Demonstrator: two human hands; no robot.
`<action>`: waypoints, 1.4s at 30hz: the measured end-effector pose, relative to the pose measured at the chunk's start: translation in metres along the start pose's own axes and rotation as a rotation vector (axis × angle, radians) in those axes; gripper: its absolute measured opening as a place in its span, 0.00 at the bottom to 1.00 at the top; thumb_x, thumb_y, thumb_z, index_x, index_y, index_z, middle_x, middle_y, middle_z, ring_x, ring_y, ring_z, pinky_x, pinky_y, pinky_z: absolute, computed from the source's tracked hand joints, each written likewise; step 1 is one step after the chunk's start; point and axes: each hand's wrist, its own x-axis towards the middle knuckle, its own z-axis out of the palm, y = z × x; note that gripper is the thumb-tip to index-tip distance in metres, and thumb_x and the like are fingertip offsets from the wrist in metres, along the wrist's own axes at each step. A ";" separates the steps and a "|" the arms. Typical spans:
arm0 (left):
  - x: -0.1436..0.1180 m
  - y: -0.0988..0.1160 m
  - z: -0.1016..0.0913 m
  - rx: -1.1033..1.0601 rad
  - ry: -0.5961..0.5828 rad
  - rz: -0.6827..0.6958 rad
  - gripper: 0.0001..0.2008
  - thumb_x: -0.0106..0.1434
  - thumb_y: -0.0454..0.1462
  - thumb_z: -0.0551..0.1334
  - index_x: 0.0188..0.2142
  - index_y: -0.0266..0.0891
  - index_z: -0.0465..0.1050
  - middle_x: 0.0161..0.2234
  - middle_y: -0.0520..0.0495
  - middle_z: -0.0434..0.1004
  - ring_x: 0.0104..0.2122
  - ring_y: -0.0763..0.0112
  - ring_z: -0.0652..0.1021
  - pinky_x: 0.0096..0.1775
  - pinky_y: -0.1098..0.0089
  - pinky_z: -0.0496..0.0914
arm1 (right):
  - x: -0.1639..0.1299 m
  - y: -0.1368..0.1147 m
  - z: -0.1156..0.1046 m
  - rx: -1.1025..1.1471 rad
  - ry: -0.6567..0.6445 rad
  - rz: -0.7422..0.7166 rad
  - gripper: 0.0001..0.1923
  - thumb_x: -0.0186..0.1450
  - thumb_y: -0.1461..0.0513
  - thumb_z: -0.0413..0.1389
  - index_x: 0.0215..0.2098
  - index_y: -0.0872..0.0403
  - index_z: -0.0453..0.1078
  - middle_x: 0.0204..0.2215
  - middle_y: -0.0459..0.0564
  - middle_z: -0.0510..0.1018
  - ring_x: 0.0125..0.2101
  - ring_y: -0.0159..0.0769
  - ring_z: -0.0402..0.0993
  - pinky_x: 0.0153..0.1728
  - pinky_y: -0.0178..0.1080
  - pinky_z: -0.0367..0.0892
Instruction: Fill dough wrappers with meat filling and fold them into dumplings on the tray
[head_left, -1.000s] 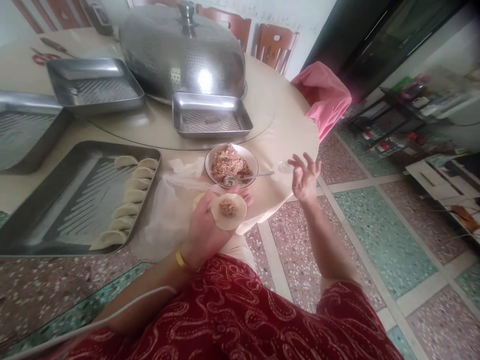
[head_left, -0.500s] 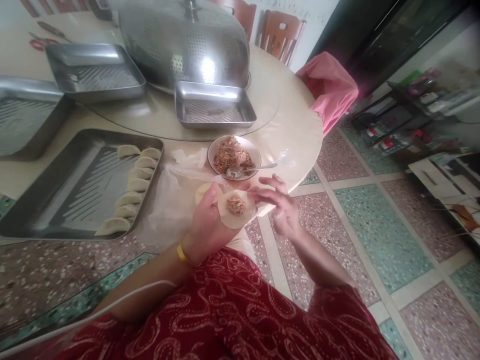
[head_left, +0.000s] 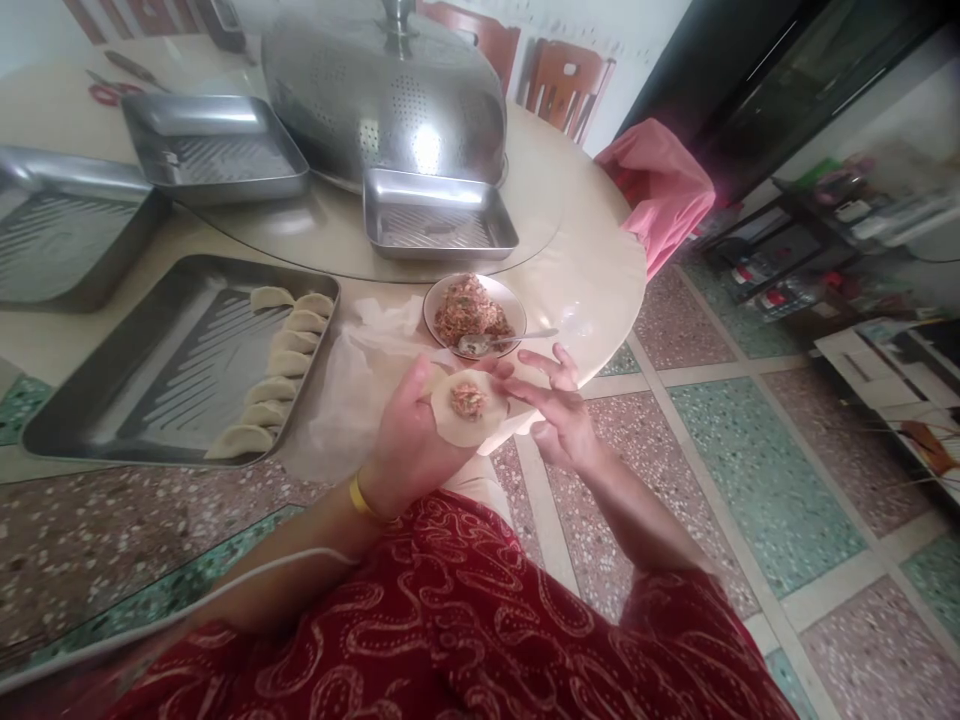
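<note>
On left hand [head_left: 409, 440] — unmarked, seemingly — wrapper [head_left: 469, 408]

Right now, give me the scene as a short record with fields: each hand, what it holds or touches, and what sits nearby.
left hand: palm up, holding a round dumpling wrapper with a dab of filling at its centre
right hand: fingers spread, fingertips at the wrapper's right edge
bowl: minced filling, spoon resting in it, just beyond the hands
large tray: a column of folded dumplings along its right side
table: round, also bearing empty metal trays and a perforated dome cover
</note>
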 end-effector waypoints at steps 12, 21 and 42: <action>0.004 0.005 0.011 0.034 0.079 0.065 0.34 0.68 0.55 0.48 0.64 0.35 0.59 0.55 0.36 0.75 0.60 0.50 0.70 0.58 0.48 0.67 | -0.021 -0.003 0.008 -0.081 -0.043 0.009 0.28 0.68 0.41 0.42 0.63 0.34 0.59 0.49 0.38 0.80 0.61 0.44 0.65 0.67 0.59 0.47; 0.008 0.003 0.018 -0.013 0.125 0.108 0.34 0.69 0.53 0.47 0.63 0.29 0.59 0.57 0.33 0.72 0.61 0.50 0.68 0.59 0.51 0.67 | -0.023 -0.027 0.024 -0.098 -0.052 -0.135 0.32 0.69 0.45 0.46 0.68 0.40 0.49 0.53 0.40 0.78 0.62 0.42 0.64 0.70 0.53 0.38; 0.010 0.000 0.012 -0.047 0.132 0.112 0.31 0.69 0.55 0.45 0.56 0.34 0.68 0.53 0.38 0.75 0.59 0.54 0.71 0.60 0.56 0.66 | 0.012 -0.041 0.020 0.030 0.031 -0.012 0.23 0.70 0.44 0.38 0.56 0.37 0.65 0.46 0.43 0.79 0.57 0.44 0.69 0.65 0.58 0.52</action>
